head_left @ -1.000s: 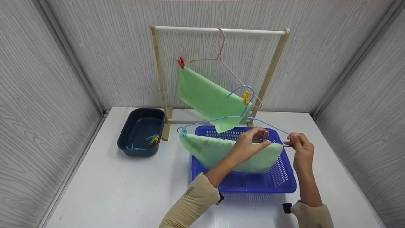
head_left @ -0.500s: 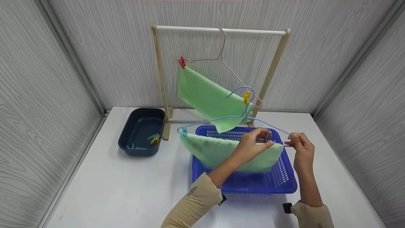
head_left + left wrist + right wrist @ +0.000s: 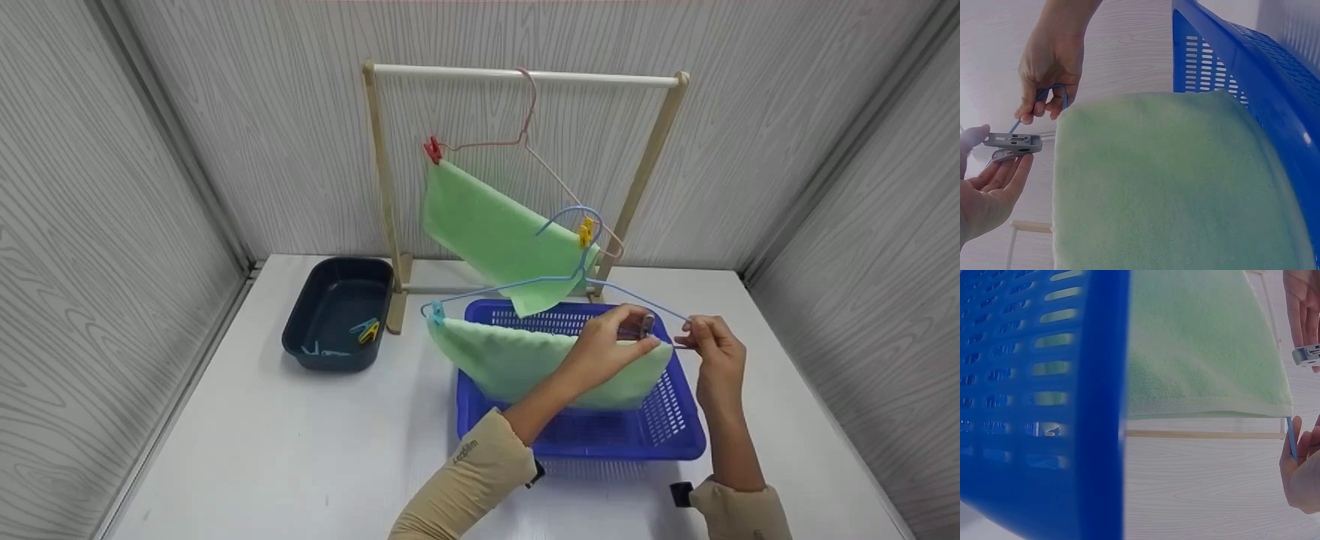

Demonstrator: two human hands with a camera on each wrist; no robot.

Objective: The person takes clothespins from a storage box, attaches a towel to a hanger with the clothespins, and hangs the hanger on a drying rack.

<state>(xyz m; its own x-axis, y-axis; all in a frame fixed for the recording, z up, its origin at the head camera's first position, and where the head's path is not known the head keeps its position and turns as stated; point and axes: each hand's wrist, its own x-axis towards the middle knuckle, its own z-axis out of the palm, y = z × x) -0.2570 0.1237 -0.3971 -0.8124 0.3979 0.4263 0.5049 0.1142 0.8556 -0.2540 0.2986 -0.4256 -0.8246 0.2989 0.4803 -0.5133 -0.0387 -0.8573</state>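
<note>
My left hand pinches a grey clothespin between thumb and fingers, just above the top edge of a light green towel. The towel hangs over the lower bar of a blue hanger. A light blue clothespin clips its left corner to that hanger. My right hand grips the hanger's right end, close beside the towel's right corner. In the left wrist view the grey clothespin sits near the towel's edge, and whether its tips touch the cloth or bar is unclear.
Below the towel stands a blue perforated basket. Behind it, a rack carries a pink hanger with another green towel, clipped by red and yellow clothespins. A dark tub with several clothespins stands left.
My left hand has slid slightly right along the towel's top edge with the grey clothespin, toward the right corner. My right hand and the blue hanger have stayed nearly still.
</note>
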